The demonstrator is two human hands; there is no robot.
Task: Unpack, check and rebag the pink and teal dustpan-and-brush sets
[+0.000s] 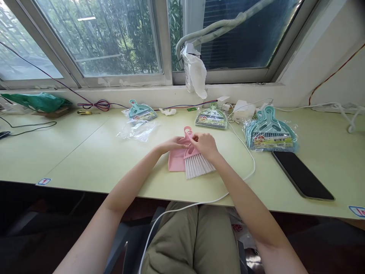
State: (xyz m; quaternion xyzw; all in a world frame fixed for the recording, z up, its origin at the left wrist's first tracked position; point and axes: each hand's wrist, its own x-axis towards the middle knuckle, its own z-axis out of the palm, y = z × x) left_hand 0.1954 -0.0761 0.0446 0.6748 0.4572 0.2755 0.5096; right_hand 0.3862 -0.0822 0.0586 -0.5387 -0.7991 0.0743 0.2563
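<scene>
Arms [94, 228]: nearest to me, both bare, stretched forward over the front edge of the desk [94, 152].
Khaki trousers [182, 239]: my lap, below the desk edge, crossed by a white cable [182, 209] that passes behind my right forearm and curves away over the desk.
Pink brush [191, 152]: between my hands, around the middle of the desk straight ahead; its long axis slants, handle end toward the window [114, 42] and slightly left, white bristles [199, 167] fanned toward me and slightly right.
Pink dustpan [176, 161]: behind the brush and partly covered by it, showing on the left; its wide edge faces me, its length running away toward the window.
Left fingers [174, 141]: narrow, holding the dustpan at its upper left, thumb on top and reaching toward the brush.
Right fingers [196, 138]: drawn together in a pinch at the brush's handle.
Wrapped teal sets: one [142, 112] at the back left, one [211, 118] behind my right hand, a thicker bundle [270, 133] to the right, all with handles toward the window.
Black phone [302, 174]: flat, just beside that bundle, its long axis slanting down to the right.
</scene>
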